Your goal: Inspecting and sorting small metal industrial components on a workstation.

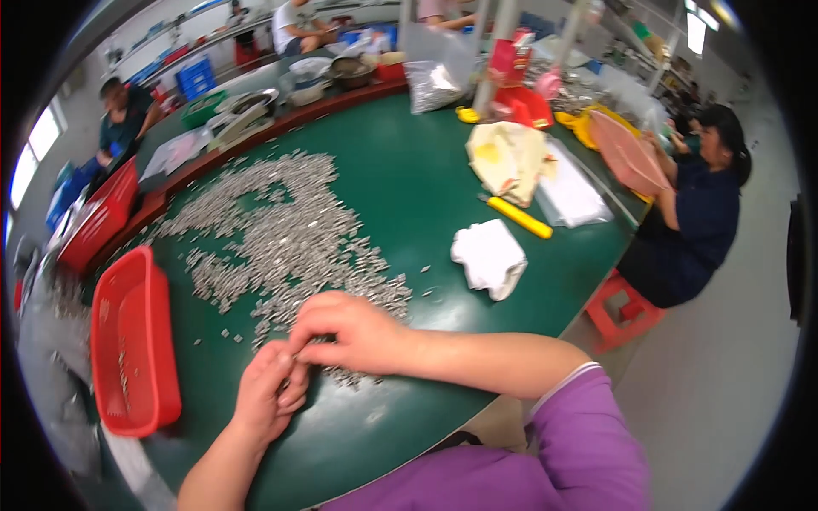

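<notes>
My left hand [271, 387] and my right hand [348, 330] meet over the near edge of a wide spread of small silvery metal pieces [298, 234] on the green table [400, 175]. Both hands are closed, thumbs and fingertips pinched together at one spot. Whatever they hold there is too small and too covered by the fingers to make out. Loose metal pieces lie under and around my right hand. Left of my left hand stands a red plastic tray [164, 358] with a few small pieces inside.
A crumpled white cloth [490, 255], a yellow-handled tool [520, 217], a stained cream cloth [507, 157] and clear plastic bags [569, 189] lie to the right. A person [699, 204] sits at the right edge on a red stool [626, 315]. Bowls and bins line the far raised rim.
</notes>
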The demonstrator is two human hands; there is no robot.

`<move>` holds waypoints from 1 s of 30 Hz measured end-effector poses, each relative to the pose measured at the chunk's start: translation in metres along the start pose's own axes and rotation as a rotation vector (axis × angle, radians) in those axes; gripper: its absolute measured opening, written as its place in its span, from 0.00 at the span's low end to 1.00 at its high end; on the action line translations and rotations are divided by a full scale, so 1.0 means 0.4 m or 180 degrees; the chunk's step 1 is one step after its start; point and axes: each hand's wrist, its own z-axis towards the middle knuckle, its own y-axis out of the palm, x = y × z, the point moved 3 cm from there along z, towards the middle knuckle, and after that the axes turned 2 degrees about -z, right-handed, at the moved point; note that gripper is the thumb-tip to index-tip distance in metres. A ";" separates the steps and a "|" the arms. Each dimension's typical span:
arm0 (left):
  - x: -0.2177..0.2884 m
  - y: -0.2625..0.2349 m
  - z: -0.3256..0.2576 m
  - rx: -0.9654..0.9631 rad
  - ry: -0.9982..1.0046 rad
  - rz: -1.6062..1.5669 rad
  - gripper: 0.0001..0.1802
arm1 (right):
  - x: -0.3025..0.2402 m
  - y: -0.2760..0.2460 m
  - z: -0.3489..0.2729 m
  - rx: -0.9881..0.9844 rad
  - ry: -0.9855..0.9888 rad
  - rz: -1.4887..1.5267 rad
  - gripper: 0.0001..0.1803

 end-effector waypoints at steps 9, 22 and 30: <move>-0.003 0.005 0.005 -0.0348 -0.0004 -0.0231 0.06 | -0.009 -0.010 0.003 -0.0134 0.0281 0.0221 0.07; -0.006 0.006 0.009 -0.0365 0.0060 -0.0115 0.07 | -0.008 -0.065 0.023 0.0386 0.0061 -0.0891 0.10; -0.006 0.002 0.008 -0.0384 0.0077 -0.0205 0.10 | 0.037 -0.114 0.024 0.0609 0.0482 -0.1791 0.03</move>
